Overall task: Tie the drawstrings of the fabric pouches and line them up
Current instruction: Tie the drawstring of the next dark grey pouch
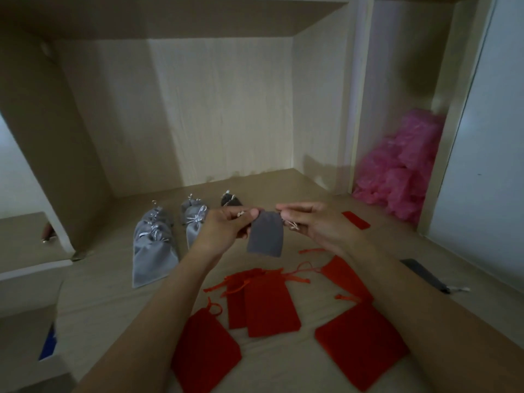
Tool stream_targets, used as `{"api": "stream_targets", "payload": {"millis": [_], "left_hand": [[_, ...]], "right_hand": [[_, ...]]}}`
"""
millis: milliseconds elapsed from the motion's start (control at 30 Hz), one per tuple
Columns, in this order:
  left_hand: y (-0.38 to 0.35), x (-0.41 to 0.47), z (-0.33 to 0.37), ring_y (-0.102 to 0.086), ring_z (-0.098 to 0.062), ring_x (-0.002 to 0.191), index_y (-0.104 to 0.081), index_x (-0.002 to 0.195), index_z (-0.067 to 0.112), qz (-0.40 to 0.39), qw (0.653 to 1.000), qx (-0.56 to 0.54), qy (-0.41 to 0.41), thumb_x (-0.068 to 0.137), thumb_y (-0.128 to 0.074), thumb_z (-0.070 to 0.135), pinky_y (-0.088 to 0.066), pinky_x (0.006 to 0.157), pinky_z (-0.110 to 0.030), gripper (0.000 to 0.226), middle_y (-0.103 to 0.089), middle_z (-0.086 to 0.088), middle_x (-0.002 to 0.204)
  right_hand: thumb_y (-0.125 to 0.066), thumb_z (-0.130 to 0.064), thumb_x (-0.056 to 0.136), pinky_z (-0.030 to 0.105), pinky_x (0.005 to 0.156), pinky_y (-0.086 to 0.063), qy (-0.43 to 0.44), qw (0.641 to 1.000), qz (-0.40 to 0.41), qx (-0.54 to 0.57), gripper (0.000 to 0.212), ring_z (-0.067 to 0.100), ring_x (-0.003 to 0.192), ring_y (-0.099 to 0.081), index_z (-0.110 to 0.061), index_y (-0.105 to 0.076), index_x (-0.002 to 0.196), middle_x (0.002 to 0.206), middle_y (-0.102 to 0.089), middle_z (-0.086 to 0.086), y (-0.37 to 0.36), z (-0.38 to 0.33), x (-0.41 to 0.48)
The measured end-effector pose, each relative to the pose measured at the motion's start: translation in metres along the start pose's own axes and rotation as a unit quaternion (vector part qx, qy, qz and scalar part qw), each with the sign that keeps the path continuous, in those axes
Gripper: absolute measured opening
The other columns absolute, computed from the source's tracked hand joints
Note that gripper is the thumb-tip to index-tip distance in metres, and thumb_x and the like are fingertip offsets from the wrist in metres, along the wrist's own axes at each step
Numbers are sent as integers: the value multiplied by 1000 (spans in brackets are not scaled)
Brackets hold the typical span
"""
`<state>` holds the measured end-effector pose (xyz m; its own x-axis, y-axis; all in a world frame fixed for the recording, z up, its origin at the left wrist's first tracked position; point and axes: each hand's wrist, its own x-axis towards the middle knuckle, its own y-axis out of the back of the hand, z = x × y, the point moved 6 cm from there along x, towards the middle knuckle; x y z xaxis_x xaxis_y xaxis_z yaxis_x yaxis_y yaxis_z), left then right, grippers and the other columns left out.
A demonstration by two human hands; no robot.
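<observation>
Pale wood-grain desk surface (286,182) runs back into a boxed alcove, shut in by a side panel on the left, a back panel (221,109) and a narrower partition on the right. A band of bare wood shows between the back panel and the nearest pouches.

Both forearms reach forward from the bottom edge and meet above the middle of the desk. The left hand (224,225) curls its fingers and pinches the pale drawstring (241,213) at one top corner of a small grey velvet pouch (265,234). The right hand (314,222) pinches the cord at the other corner, its index finger stretched along the top. The pouch hangs flat and rectangular between them, clear of the surface, its mouth gathered.

Left of the hands, tied grey satin-sheen pouches (156,251) lie in short rows with silver cords knotted at their necks; a darker grey one (231,199) sits behind the left hand.

Flat red velvet pouches (269,302) with loose red cords lie scattered below the forearms, some overlapping; a further red one (355,219) lies beyond the right hand.

Crumpled pink sheer material (402,165) fills the narrow compartment on the right. A dark flat strip (425,275) lies near the desk's right edge.
</observation>
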<state>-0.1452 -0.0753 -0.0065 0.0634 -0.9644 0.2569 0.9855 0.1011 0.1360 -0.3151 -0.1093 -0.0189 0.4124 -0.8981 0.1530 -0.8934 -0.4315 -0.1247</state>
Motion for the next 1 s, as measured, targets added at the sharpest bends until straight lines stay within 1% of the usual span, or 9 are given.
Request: {"api": "stream_targets", "payload": {"millis": [100, 167, 267, 367, 533, 667, 767, 900, 1000], "left_hand": [[7, 2, -2, -55, -13, 63, -75, 90, 14, 10, 1000, -11, -9, 88, -61, 12, -44, 61, -26, 15, -68, -6, 69], [12, 4, -2, -55, -17, 69, -75, 81, 25, 22, 999, -9, -24, 86, -63, 13, -46, 64, -27, 18, -69, -7, 74], [16, 5, -1, -58, -8, 62, -74, 85, 18, 36, 998, 10, -42, 87, -62, 13, -48, 58, -16, 13, -70, 5, 66], [17, 5, -1, -63, -1, 59, -71, 92, 9, 46, 998, -2, -38, 93, -54, 15, -50, 58, -13, 18, -70, 10, 62], [28, 12, -9, -69, -13, 76, -67, 100, 0, 74, 992, -102, -2, 99, -44, 20, -53, 78, -27, 30, -73, -1, 80], [36, 12, -13, -69, -9, 66, -65, 95, -1, 113, 974, -193, 25, 101, -39, 20, -54, 62, -18, 34, -73, 0, 71], [34, 13, -18, -69, -8, 68, -64, 92, 3, 110, 960, -251, 52, 101, -37, 22, -53, 63, -19, 34, -73, 0, 74], [22, 13, -20, -67, -4, 64, -64, 92, 8, 73, 955, -280, 67, 100, -39, 26, -52, 68, -16, 32, -72, 4, 69], [13, 8, -19, -57, -2, 49, -62, 82, 5, 51, 966, -243, 67, 97, -46, 23, -48, 59, -16, 29, -61, 6, 52]], "right_hand": [[-62, -1, 84, 16, 77, -53, -29, 999, -31, -10, 26, 9, 88, -67, -6, -66, 109, 99, -71, 5, -2, 2, -2], [-62, 2, 84, 15, 73, -53, -37, 999, -26, -23, 27, 7, 79, -67, -4, -65, 110, 96, -70, 7, -1, 4, -2], [-60, 2, 86, 14, 69, -53, -30, 999, 0, -36, 24, 4, 67, -64, 1, -64, 109, 83, -71, 5, 1, 4, -2], [-60, -1, 87, 14, 66, -52, -11, 998, 30, -55, 19, 5, 63, -63, -2, -67, 105, 77, -70, 4, 4, 2, -1], [-59, -3, 89, 13, 63, -52, 24, 990, 71, -122, 23, 4, 62, -64, 0, -65, 110, 81, -69, 9, 10, -2, -1], [-58, -1, 88, 12, 61, -50, 39, 982, 30, -181, 23, 4, 61, -65, -9, -66, 108, 79, -70, 6, 1, -10, -2], [-59, -1, 88, 13, 62, -51, 36, 979, 14, -203, 22, 4, 61, -65, -16, -68, 101, 77, -71, 6, -1, -11, 0], [-62, -2, 86, 13, 64, -52, 26, 979, 33, -202, 18, 5, 62, -65, -4, -69, 103, 77, -70, 7, 8, -8, -1], [-68, -4, 82, 10, 64, -49, 61, 977, 64, -193, 18, 0, 63, -63, -3, -70, 100, 76, -70, 3, 9, -16, -6]]}}
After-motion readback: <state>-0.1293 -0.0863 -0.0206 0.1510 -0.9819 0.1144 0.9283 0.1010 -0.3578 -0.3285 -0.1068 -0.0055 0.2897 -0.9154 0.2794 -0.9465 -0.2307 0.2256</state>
